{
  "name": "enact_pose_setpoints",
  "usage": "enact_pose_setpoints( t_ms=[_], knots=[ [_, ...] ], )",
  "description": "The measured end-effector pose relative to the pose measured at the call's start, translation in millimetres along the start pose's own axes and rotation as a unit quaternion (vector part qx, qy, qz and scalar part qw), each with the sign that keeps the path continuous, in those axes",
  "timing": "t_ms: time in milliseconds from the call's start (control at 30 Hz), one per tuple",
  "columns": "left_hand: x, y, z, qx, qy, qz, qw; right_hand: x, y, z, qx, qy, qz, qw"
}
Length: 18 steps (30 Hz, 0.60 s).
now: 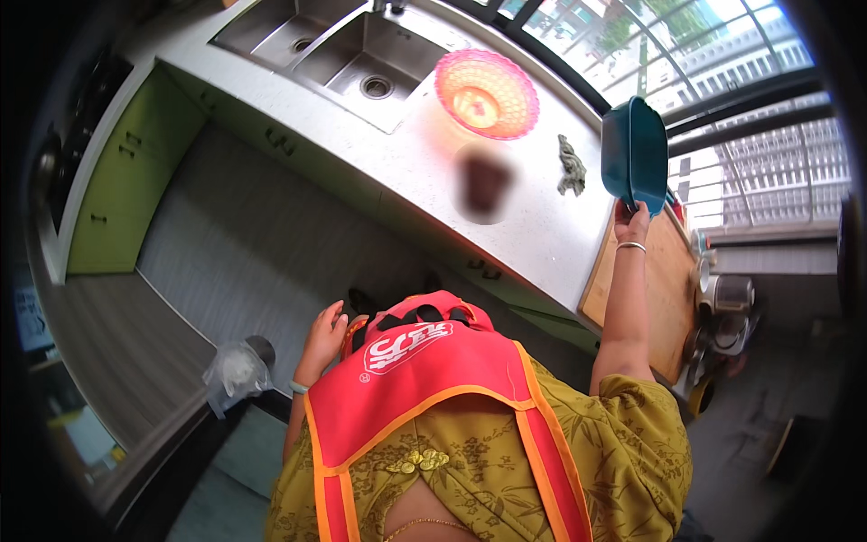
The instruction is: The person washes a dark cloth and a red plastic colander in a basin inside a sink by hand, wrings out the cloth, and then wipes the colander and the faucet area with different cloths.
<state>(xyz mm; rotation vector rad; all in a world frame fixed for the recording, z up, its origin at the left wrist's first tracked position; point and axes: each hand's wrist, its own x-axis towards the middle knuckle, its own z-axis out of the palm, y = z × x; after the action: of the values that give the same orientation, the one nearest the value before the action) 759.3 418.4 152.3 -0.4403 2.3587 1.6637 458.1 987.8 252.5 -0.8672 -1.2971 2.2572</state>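
Note:
My right hand (631, 220) reaches out to the right and grips the edge of a teal plastic basin (637, 156). The basin is held tilted on its side, near the window end of the counter. Hanging low beside the red apron (433, 352), my left hand (326, 339) is empty, its fingers loosely apart. A pink-red lattice plastic basket (486, 95) sits on the white countertop (406, 159) beside the sink. A crumpled patterned rag (571, 166) lies between the basket and the teal basin. A blurred dark round patch (484, 183) on the counter cannot be made out.
A double stainless steel sink (376, 61) is set into the counter. At right lies a wooden board (667, 298), with appliances (731, 298) beyond it. A barred window (677, 54) runs behind. Green cabinets (129, 183) stand left; a plastic bag (237, 372) is at lower left.

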Motion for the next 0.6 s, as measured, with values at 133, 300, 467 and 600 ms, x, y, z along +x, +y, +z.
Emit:
enact_pose_setpoints(
  t_ms=[133, 300, 467, 600],
  knots=[
    [13.6, 5.5, 28.1, 0.005, -0.02, 0.001, 1.0, -7.9, -10.7, -52.4, -0.038, 0.064, 0.003, 0.997],
    [49.5, 24.5, 97.9, -0.039, -0.09, 0.043, 0.994, -1.7, -2.9, -121.5, -0.127, 0.047, 0.066, 0.988],
    [93.6, 135.8, 163.6, 0.073, -0.181, 0.064, 0.979, 9.9, 5.0, -124.9, -0.222, 0.002, 0.083, 0.972],
    [147.2, 169.3, 208.3, 0.147, -0.163, 0.189, 0.957, 56.3, 21.7, -111.9, -0.21, -0.018, 0.093, 0.973]
  ],
)
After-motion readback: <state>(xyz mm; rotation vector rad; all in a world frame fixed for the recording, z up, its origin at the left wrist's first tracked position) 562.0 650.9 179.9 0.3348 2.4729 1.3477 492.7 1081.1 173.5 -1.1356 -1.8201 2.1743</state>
